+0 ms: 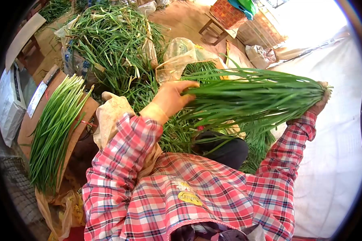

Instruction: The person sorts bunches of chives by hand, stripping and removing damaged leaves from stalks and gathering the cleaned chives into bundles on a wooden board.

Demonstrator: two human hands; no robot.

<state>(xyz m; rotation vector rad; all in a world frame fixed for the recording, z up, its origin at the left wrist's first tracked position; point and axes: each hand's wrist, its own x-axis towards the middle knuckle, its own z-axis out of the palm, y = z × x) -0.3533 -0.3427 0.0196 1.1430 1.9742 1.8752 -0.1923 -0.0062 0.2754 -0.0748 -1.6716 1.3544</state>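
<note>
A long bunch of garlic chives [257,94] stretches sideways in front of me, blurred toward its leaf tips. At its root end, my right hand [318,106] is closed around the stalks, its fingers partly hidden by leaves. Over at the tips is my left hand [169,98], thumb and a finger apart with green leaves showing beside them. Whether it touches the leaves is unclear. Below the bunch, loose green leaves lie around my dark-clad knee [225,150].
At left, a board [64,168] carries a neat chive bundle [56,132] and a knife [42,90]. A large heap of chives [112,44] fills a sack ahead. A stool [215,30] bears a red basket [228,14]. White sheeting [330,168] covers the right side.
</note>
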